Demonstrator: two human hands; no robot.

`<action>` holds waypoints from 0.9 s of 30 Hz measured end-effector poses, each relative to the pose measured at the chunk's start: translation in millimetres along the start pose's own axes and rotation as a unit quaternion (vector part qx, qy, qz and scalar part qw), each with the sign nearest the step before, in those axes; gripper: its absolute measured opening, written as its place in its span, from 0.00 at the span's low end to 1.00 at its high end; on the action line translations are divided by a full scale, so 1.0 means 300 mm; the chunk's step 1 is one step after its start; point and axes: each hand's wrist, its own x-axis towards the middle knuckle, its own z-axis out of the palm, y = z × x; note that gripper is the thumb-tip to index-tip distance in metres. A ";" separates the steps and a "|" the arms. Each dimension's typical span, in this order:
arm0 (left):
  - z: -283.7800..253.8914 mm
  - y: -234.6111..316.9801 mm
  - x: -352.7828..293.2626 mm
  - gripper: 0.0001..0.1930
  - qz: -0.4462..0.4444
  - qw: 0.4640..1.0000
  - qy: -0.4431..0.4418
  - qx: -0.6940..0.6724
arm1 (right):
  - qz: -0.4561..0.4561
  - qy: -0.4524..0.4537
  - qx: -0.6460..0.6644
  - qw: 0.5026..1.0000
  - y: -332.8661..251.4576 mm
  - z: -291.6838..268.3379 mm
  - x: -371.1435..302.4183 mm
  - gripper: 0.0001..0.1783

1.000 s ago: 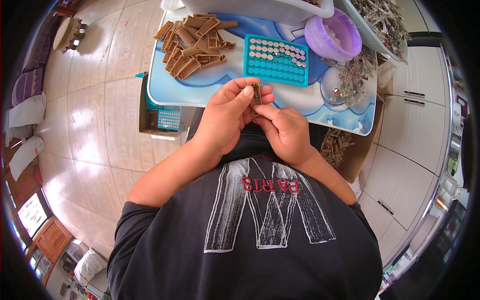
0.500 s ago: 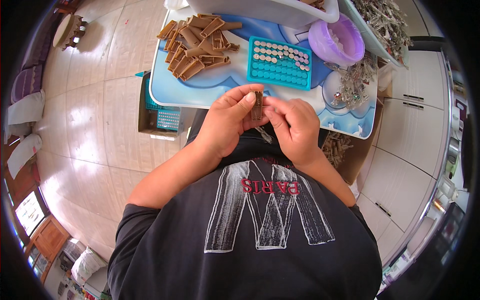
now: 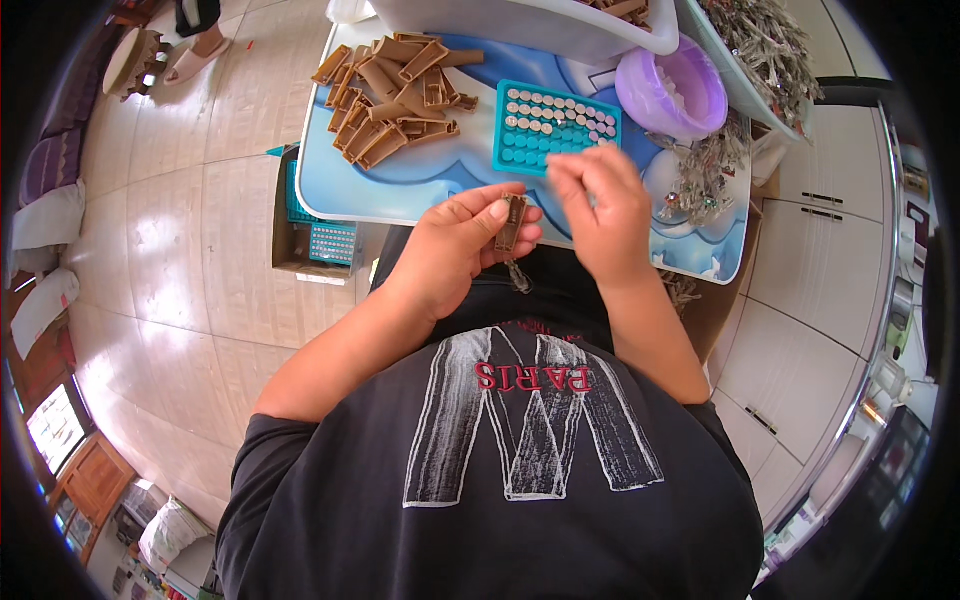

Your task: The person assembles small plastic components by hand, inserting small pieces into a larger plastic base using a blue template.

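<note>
My left hand (image 3: 455, 240) is closed around a small brown plastic casing (image 3: 510, 222), pinching it between thumb and fingers with its hollow side up. A short bundle of thin wires (image 3: 518, 278) hangs below the casing. My right hand (image 3: 605, 210) is apart from it, raised over the table edge near a teal tray (image 3: 519, 168). Motion smears its fingers, so whether anything is between them cannot be seen. Small round silvery discs (image 3: 537, 97) fill the tray's far rows; several nearer pockets show bare teal.
A heap of brown casings (image 3: 395, 95) lies on the blue-and-white table (image 3: 330, 190). Beyond the tray stand a purple basket (image 3: 640, 95) and a white bin (image 3: 520, 25). Wire bundles (image 3: 705, 180) lie at the right. A carton (image 3: 290, 250) holds more trays. Someone's foot (image 3: 198, 60) shows at upper left.
My right hand has let go of the casing and moved up and right, toward the tray. The left hand keeps the casing, now slightly tilted. A person's leg has appeared at upper left.
</note>
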 end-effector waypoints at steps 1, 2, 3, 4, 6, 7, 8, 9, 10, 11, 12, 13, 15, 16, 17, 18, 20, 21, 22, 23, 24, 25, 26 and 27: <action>-0.003 0.004 0.008 0.16 0.002 1.000 0.016 -0.007 | -0.015 0.019 -0.049 0.999 0.025 0.005 0.022 0.04; -0.007 0.007 0.014 0.16 0.001 1.000 0.016 -0.007 | -0.014 0.018 -0.050 0.999 0.025 0.006 0.024 0.04; -0.011 0.010 0.020 0.15 0.007 1.000 0.014 -0.011 | -0.003 0.016 -0.027 1.000 0.024 0.007 0.026 0.04; -0.017 0.013 0.026 0.15 0.015 1.000 0.014 -0.015 | 0.006 0.012 -0.002 1.000 0.023 0.012 0.030 0.05; -0.034 0.008 0.038 0.15 0.021 0.999 0.001 -0.030 | -0.031 0.007 0.016 0.999 -0.004 0.023 0.001 0.06; -0.038 0.004 0.043 0.14 0.024 0.999 -0.017 -0.043 | -0.058 -0.018 0.010 0.998 -0.020 0.024 -0.017 0.08; -0.036 0.004 0.045 0.14 0.024 0.999 -0.016 -0.044 | -0.086 -0.043 0.004 0.995 -0.030 0.030 -0.029 0.09; -0.032 0.004 0.046 0.14 0.022 0.999 -0.011 -0.039 | -0.106 -0.040 -0.004 0.994 -0.031 0.043 -0.039 0.10; -0.028 0.004 0.044 0.14 0.020 0.999 -0.006 -0.033 | -0.106 -0.041 -0.003 0.994 -0.030 0.050 -0.045 0.10; -0.026 0.003 0.041 0.14 0.020 0.999 -0.006 -0.034 | -0.105 -0.039 -0.011 0.994 -0.030 0.054 -0.050 0.10; -0.023 0.002 0.039 0.14 0.021 0.999 0.000 -0.023 | -0.104 -0.037 -0.018 0.994 -0.030 0.057 -0.055 0.10; -0.021 0.002 0.039 0.14 0.023 1.000 0.004 -0.012 | -0.104 -0.037 -0.020 0.994 -0.030 0.057 -0.056 0.10; -0.029 -0.007 0.043 0.14 0.020 1.000 0.008 -0.016 | -0.097 -0.046 0.009 0.994 -0.031 0.055 -0.058 0.10; -0.029 -0.009 0.046 0.14 0.019 1.000 0.012 -0.021 | -0.098 -0.046 0.006 0.994 -0.027 0.049 -0.051 0.10; -0.024 -0.005 0.048 0.14 0.019 1.000 0.009 -0.021 | -0.076 -0.046 0.016 0.996 -0.021 0.040 -0.040 0.09; -0.015 0.003 0.047 0.15 0.015 1.000 0.018 -0.019 | -0.053 -0.047 0.026 0.997 -0.011 0.032 -0.030 0.09; -0.017 0.002 0.043 0.15 0.016 0.999 0.033 -0.018 | -0.057 -0.005 -0.015 0.998 0.051 0.036 0.009 0.09; -0.021 -0.001 0.041 0.16 0.018 0.999 0.030 -0.011 | -0.059 0.038 -0.059 0.996 0.080 0.040 0.030 0.09; -0.023 0.001 0.041 0.17 0.018 1.000 0.025 -0.003 | -0.059 0.038 -0.061 0.996 0.093 0.040 0.052 0.09; -0.022 0.002 0.041 0.17 0.018 1.000 0.025 -0.003 | -0.075 0.046 -0.095 0.992 0.100 0.038 0.076 0.09; -0.021 0.004 0.039 0.17 0.015 1.000 0.026 0.000 | -0.092 0.053 -0.128 0.986 0.106 0.037 0.091 0.09; -0.020 0.006 0.040 0.17 0.013 1.000 0.028 0.003 | -0.093 0.053 -0.128 0.986 0.116 0.040 0.096 0.09; -0.018 0.007 0.042 0.17 0.014 1.000 0.028 0.002 | -0.094 0.040 -0.131 0.986 0.126 0.044 0.098 0.09; -0.016 0.008 0.045 0.17 0.011 1.000 0.023 0.000 | -0.095 0.028 -0.134 0.986 0.132 0.047 0.099 0.10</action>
